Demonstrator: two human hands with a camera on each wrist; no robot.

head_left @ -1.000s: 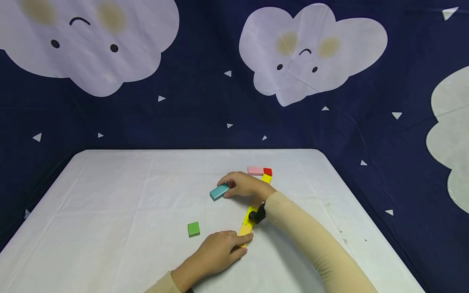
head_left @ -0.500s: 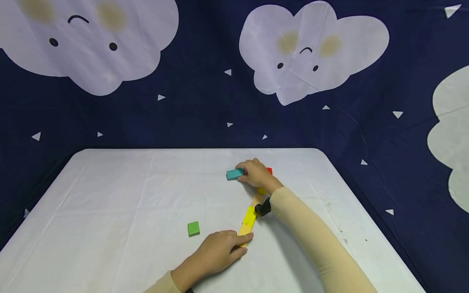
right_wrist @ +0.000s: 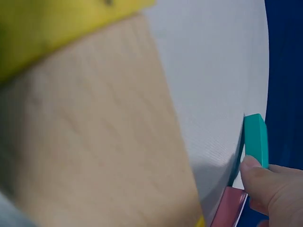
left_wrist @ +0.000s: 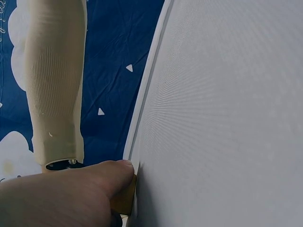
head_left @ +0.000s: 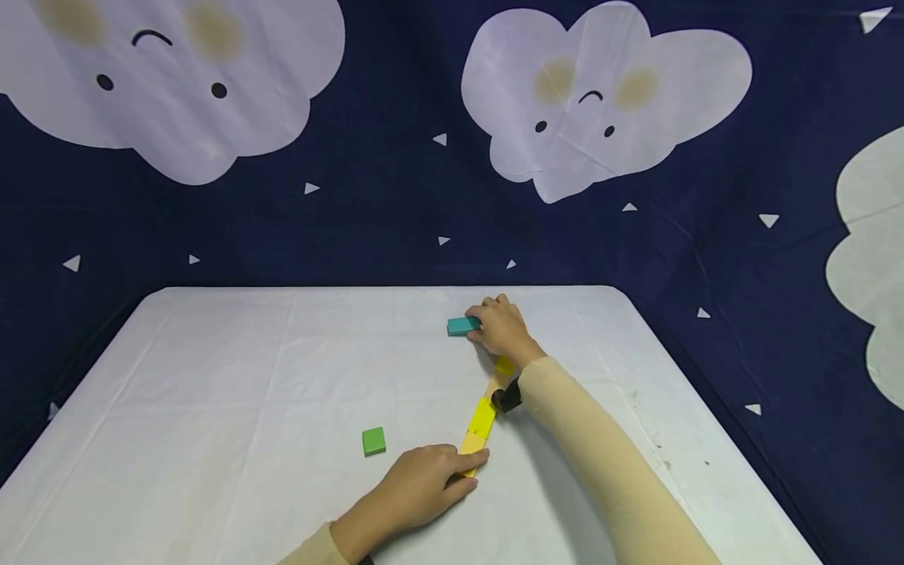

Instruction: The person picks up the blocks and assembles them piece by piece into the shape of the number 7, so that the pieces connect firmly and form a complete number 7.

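My right hand (head_left: pixel 500 326) pinches one end of a teal block (head_left: pixel 461 326) at the far side of the table. In the right wrist view the teal block (right_wrist: pixel 256 139) stands out past my thumb, with a pink block (right_wrist: pixel 228 207) close by. A row of yellow and wood-coloured blocks (head_left: pixel 482 417) runs from under my right wrist toward me. At its near end, my left hand (head_left: pixel 420 485) grips a pale yellow block (head_left: pixel 472 444) between thumb and fingers. The left wrist view shows that block (left_wrist: pixel 124 198) partly covered by the hand.
A green square block (head_left: pixel 373 441) lies alone to the left of the row. The white cloth-covered table (head_left: pixel 212 377) ends at a dark blue curtain (head_left: pixel 395 212) with cloud prints. My right forearm (head_left: pixel 600 455) crosses over the table's right side.
My right hand has carried the teal block away from me and slightly right, to the far end of the row, turning it more level. The left hand has stayed put.
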